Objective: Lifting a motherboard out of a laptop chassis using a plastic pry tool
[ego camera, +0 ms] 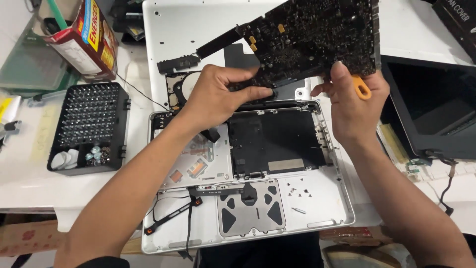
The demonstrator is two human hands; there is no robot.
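The board [317,39], a dark, flat printed circuit panel densely studded with small components, is held in the air above the far half of the open laptop case [327,198]. Its long axis runs roughly left to right, tilted so the left end sits lower; a narrow black tab projects from that end toward the lower left. The component side faces the camera.

The left hand [218,97] is closed in a pinch on the board's lower edge, thumb forward and fingers curled. The right hand [352,101] grips the board's lower right corner with its fingertips and also holds an orange tool [363,89] against the palm.

The case is a silver metal shell, rectangular, lying flat on the white table [29,183]. Inside it are a black rectangular bay [277,139], a grey trackpad underside [250,208] and loose small screws [297,191] on the bare metal.

Left of the case stands a black plastic bit rack [89,126], square, filled with rows of metal bits. Behind it sits a red and yellow carton [84,39], tilted, with printed label panels. At the right edge lies a dark screen panel [431,109], glossy and rectangular.
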